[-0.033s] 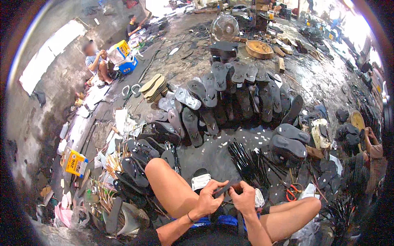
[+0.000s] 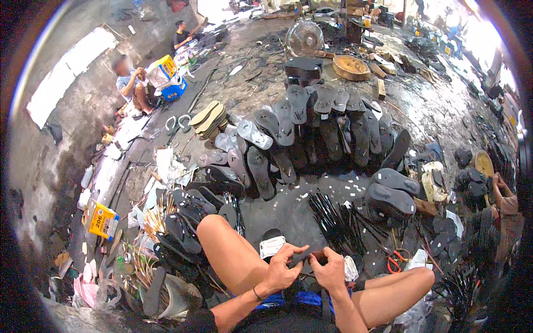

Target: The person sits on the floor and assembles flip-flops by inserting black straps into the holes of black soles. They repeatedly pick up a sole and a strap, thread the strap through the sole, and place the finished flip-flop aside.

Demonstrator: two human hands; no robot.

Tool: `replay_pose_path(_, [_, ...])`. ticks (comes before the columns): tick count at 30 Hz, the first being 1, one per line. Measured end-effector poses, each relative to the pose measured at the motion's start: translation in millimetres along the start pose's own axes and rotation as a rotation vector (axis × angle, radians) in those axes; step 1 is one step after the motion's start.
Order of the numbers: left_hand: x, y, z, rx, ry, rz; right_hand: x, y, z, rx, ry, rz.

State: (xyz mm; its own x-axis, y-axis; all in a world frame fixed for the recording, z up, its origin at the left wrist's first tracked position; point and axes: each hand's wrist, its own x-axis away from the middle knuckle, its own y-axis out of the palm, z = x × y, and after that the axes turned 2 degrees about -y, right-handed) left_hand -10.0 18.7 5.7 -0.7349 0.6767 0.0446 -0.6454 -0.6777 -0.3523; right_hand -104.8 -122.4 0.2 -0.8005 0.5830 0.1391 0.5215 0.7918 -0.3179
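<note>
Rows of dark sandal soles [image 2: 311, 133] fill the floor beyond my knees, black straps [image 2: 338, 219] to the right, while my left hand [image 2: 280, 272] and right hand [image 2: 331, 270] both clench one thin black strap [image 2: 302, 256] near my lap.

Wet grey concrete floor [image 2: 288, 208], strewn with scraps; pale stained wall [image 2: 53, 94] at left; glaring daylight at far right; standing fan [image 2: 304, 38] beyond.

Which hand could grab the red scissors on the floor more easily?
Probably the right hand. Both hands grip a dark strap, but the red scissors lie on the floor on the person's right, closer to that hand than to the left hand.
</note>
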Motion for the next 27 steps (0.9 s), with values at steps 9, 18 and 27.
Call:
replay_pose_path(9, [-13, -2, -23, 0.05, 0.095, -0.079, -8, 4, 14, 0.129, -0.243, -0.03])
replay_pose_path(18, [-14, -5, -13, 0.185, 0.011, -0.182, -10, -14, -1, 0.231, -0.336, -0.053])
replay_pose_path(27, [-11, 6, -9, 0.334, 0.18, -0.193, -5, -38, -3, 0.227, -0.357, -0.225])
